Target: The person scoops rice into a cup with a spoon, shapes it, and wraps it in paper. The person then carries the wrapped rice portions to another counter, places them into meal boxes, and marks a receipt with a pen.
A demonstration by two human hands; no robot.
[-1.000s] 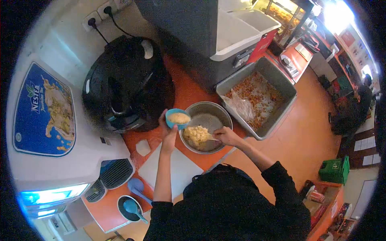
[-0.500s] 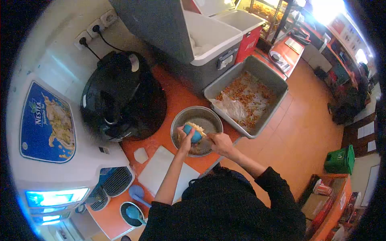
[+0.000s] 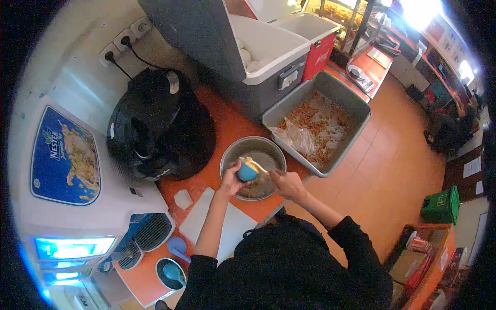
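Shifted over the pan, the cup tilts, gripped by the left hand; the right hand pinches a utensil.

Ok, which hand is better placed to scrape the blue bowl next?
Right hand, likely: it holds a pale utensil at the blue bowl; the left hand is occupied holding that bowl.

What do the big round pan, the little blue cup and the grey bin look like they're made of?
The pan: metal, probably steel or aluminium, dull silver-grey with a soft sheen on its rim. The cup: likely plastic, evenly coloured blue, though coated ceramic can't be ruled out. The bin: probably moulded plastic, matte grey, with rounded corners and a thick rolled rim.
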